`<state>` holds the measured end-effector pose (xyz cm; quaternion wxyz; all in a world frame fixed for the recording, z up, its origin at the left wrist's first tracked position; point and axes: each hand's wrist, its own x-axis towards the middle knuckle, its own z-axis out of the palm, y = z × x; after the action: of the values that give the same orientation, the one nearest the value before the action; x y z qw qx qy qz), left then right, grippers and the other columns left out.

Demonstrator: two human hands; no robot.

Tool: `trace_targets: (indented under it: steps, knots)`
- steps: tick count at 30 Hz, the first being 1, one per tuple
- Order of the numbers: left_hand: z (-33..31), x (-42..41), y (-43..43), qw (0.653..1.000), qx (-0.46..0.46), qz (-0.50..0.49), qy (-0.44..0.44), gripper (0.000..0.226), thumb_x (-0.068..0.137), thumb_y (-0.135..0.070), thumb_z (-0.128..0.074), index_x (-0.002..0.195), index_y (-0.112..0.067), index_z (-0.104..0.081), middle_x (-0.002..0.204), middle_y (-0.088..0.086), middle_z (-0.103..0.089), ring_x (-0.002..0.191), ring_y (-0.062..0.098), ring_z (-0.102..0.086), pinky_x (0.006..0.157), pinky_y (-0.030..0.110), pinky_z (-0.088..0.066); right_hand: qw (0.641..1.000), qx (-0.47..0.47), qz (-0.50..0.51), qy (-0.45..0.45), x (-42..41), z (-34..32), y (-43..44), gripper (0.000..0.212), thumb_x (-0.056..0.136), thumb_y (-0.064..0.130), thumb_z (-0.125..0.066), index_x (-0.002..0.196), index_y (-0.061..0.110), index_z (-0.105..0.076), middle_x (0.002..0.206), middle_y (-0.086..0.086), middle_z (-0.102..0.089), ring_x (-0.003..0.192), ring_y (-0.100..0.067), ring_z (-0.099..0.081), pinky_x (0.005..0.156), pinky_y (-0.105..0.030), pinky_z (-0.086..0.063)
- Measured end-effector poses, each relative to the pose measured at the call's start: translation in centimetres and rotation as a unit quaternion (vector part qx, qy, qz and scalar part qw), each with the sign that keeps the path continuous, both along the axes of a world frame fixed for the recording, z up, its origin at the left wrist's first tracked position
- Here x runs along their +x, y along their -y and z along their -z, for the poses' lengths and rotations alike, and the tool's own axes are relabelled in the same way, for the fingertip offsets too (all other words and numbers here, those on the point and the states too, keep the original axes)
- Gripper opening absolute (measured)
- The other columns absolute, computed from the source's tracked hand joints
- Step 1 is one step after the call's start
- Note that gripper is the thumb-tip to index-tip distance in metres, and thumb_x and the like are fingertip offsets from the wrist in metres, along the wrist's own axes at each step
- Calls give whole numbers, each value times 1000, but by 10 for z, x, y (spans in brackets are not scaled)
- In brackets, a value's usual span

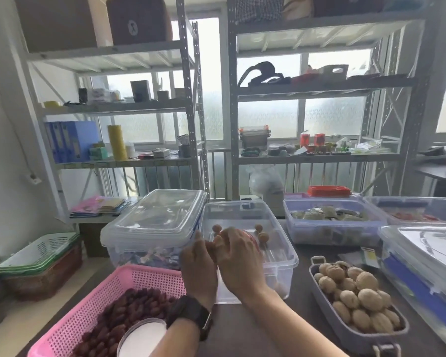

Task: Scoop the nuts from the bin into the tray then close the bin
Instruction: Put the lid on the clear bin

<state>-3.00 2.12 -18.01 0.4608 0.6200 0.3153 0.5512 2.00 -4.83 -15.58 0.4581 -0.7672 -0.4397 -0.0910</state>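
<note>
Nuts (263,237), about four of them visible, lie in the open clear bin (281,256) at the middle of the dark table (242,328), while a full heap, too many to count, fills the grey tray (317,275) near right. Both hands reach into the bin: the left hand (198,264) sits at its near-left wall with fingers curled, and the right hand (238,256) is closed over something red (250,235) that I cannot identify; whether the left holds anything I cannot tell. A dark watch (193,318) wraps the left wrist. One clear lid (160,215) rests tilted on a second clear bin to the left. One pink basket (101,297) of red fruit stands near left with a round white-topped container (144,336) in it. Three more bins sit to the right. Two grey metal shelf racks (232,112) stand against bright windows at the far side.
</note>
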Motion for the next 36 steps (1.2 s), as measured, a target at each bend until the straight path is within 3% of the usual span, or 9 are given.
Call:
trace_targets:
  steps: [4,8,15,17,22,26,28,31,36]
  knots:
    - [-55,-15,-54,999,-29,6,-26,44,101,-15,-39,68,-3,-65,53,2,-59,53,17,-55,72,42,-52,990,-45,-51,-125,1,-21,-61,29,93,35,-46,104,15,-62,100,-6,-69,95,-25,-63,74,-33,-45]
    - [-87,-29,-107,991,-57,3,-119,49,93,-35,-40,73,-4,-71,60,6,-68,60,26,-60,67,36,-49,974,-109,-57,-192,2,-28,-104,47,90,39,-48,124,7,-56,120,-14,-62,109,-31,-59,94,-43,-48]
    - [-57,-112,-238,873,-75,-146,-459,73,96,-52,-36,141,5,-45,147,27,-45,132,38,-48,110,40,-38,954,-255,-16,-157,13,-13,-142,76,91,60,-39,139,1,-43,143,-19,-38,132,-34,-33,112,-46,-28]
    - [-46,-121,-257,892,-127,-71,-428,86,89,-59,-46,139,11,-45,145,24,-48,130,37,-50,108,37,-41,948,-271,-27,-162,14,-8,-146,83,90,65,-38,145,4,-36,150,-18,-28,138,-34,-23,115,-45,-18]
    - [-43,-113,-250,930,-116,-15,-349,64,101,-36,-50,125,24,-49,127,34,-58,113,44,-59,83,40,-46,952,-266,-35,-151,11,3,-156,105,82,77,-34,152,2,-14,160,-15,1,147,-30,1,119,-44,-2]
    - [-53,-110,-241,947,-77,-25,-309,48,99,-39,-53,122,4,-50,99,11,-59,92,28,-59,80,36,-43,965,-191,-26,-175,14,-6,-156,103,81,72,-46,146,-4,-23,151,-18,-27,139,-32,-24,115,-41,-25]
    - [-65,-108,-239,959,-58,-28,-278,49,97,-43,-55,124,-2,-48,111,8,-59,103,28,-58,89,35,-42,964,-142,-48,-222,19,-18,-155,99,81,69,-53,144,-4,-27,143,-17,-36,132,-31,-34,109,-38,-32]
    - [-91,-100,-219,968,-6,-23,-248,39,97,-44,-55,104,-6,-53,107,11,-58,98,24,-55,78,32,-39,947,-58,-107,-297,37,-39,-146,101,76,64,-63,138,-9,-33,122,-10,-46,103,-24,-53,98,-37,-40]
    - [-93,-67,-143,967,41,7,-251,65,97,-48,-49,132,4,-33,124,18,-54,108,30,-56,88,36,-41,958,-20,-105,-265,81,-54,-72,67,79,47,-69,114,-8,-52,86,-8,-52,69,-13,-51,61,-23,-44]
